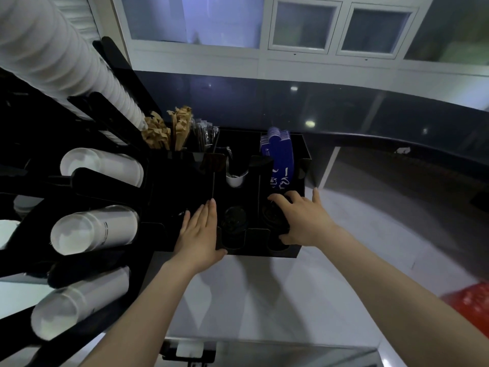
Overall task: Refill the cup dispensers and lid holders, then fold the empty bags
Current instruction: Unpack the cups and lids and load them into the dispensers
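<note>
While both bare arms reach forward over the pale counter (pixel 264 292), the black lid holder (pixel 260 249) sits between the hands and serves as the fixed point for everything else. At the holder's left front corner the left hand (pixel 198 234) lies flat, fingers straight and together, palm against the side wall and thumb hooked along the front edge; it grips nothing. Over the holder's right front compartment the right hand (pixel 301 221) curls its fingers and thumb round a stack of black lids (pixel 272 217), which sits partly down in that slot. In the middle front compartment, just left of that stack, a second pile of dark lids (pixel 234 221) rests untouched. Behind it, in the holder's middle rear section, a few white lids (pixel 234 180) lie low in the slot. Blue cup sleeves (pixel 277 154) with white writing stand upright in the rear right section. At the holder's back left corner, brown paper-wrapped sticks (pixel 169 132) and clear-wrapped straws (pixel 205 135) stand in small bins. Left of the holder, a black cup dispenser rack (pixel 87 178) holds several rows of white paper cups (pixel 92 229) lying on their sides, open ends toward the camera. Far right of the holder, something red (pixel 471 303) lies blurred at the counter's edge.
</note>
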Demonstrator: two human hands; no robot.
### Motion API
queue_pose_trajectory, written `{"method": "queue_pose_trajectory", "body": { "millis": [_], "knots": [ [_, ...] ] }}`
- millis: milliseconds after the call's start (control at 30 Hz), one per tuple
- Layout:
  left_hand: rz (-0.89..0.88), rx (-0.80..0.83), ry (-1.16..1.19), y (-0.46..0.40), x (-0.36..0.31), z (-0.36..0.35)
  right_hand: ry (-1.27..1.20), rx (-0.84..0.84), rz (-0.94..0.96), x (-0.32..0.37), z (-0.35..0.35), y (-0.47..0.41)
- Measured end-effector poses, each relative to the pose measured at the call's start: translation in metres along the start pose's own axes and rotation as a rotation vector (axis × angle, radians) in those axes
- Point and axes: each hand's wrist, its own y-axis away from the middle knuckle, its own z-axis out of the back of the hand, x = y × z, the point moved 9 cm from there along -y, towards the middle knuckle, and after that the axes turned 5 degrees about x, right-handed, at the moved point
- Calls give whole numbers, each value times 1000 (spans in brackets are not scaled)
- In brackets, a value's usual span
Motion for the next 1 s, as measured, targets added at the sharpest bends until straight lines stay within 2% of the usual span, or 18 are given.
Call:
{"method": "queue_pose_trajectory", "body": {
  "millis": [233,433,600,733,867,1000],
  "knots": [
    [13,19,-3,0,-1,1,-267,-112,-7,-12,15,14],
    [11,30,-5,1,-1,1,-594,-231,8,-22,27,23],
    [0,47,22,5,-3,7,-703,-339,0,-18,45,28],
    [51,-76,100,24,1,24,-770,-395,62,12,64,18],
    [131,-197,155,47,15,39,-833,-367,146,66,69,-9],
    [179,-171,134,59,24,39,-861,-336,211,120,65,-36]
  ]
}}
